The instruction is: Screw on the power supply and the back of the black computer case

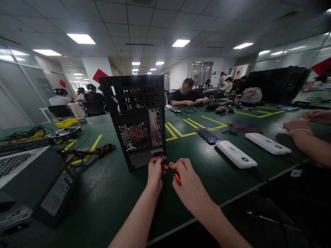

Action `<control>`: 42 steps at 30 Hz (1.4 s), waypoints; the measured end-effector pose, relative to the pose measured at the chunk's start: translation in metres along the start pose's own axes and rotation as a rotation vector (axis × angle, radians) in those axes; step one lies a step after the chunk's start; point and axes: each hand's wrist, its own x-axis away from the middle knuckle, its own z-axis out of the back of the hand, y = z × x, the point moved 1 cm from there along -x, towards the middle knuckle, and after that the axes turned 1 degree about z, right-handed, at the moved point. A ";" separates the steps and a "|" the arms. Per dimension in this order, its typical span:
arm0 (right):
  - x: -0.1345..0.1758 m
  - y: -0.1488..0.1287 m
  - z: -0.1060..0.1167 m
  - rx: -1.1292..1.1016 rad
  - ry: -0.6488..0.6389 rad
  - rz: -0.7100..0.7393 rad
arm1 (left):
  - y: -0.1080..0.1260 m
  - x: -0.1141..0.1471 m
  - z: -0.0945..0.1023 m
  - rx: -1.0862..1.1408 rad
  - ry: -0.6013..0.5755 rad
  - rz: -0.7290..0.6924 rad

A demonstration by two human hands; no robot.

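A black computer case [157,96] stands upright on the green table, its back panel with ports and perforated vents facing me. My right hand [187,184] is closed round an orange and black screwdriver [177,175], held low in front of the case's lower right corner. Close to the screwdriver's front end, my left hand [155,172] has its fingers pinched together by the power supply area of the case. What the left fingertips hold, if anything, is too small to make out.
To the left lie a grey power supply unit [51,193], bundled cables [85,155] and a metal bowl [64,132]. Two white power banks [235,155] lie on the right. Another person's hands [305,125] are at the right edge. One person sits across the table [103,193].
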 end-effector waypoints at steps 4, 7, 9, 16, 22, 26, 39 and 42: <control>-0.009 -0.011 0.011 0.085 -0.104 0.086 | -0.002 -0.003 0.001 0.036 -0.018 0.008; -0.015 -0.012 0.012 0.117 -0.021 0.041 | -0.002 -0.004 0.001 0.059 -0.013 0.013; -0.018 -0.009 0.009 0.100 0.060 0.016 | -0.002 -0.004 0.001 0.062 -0.012 0.015; -0.025 0.005 0.009 -0.286 0.118 -0.091 | 0.001 0.000 -0.001 0.021 -0.006 0.044; -0.012 0.008 0.007 -0.418 0.073 -0.089 | 0.000 0.000 -0.002 0.019 -0.040 0.064; -0.005 0.009 0.003 -0.004 0.137 0.033 | -0.001 -0.002 -0.002 0.017 -0.035 0.069; -0.002 -0.002 0.008 0.223 0.078 0.160 | -0.003 -0.005 0.000 0.067 -0.056 0.057; -0.005 0.003 0.008 0.279 0.096 0.041 | -0.002 -0.005 0.000 0.070 -0.061 0.071</control>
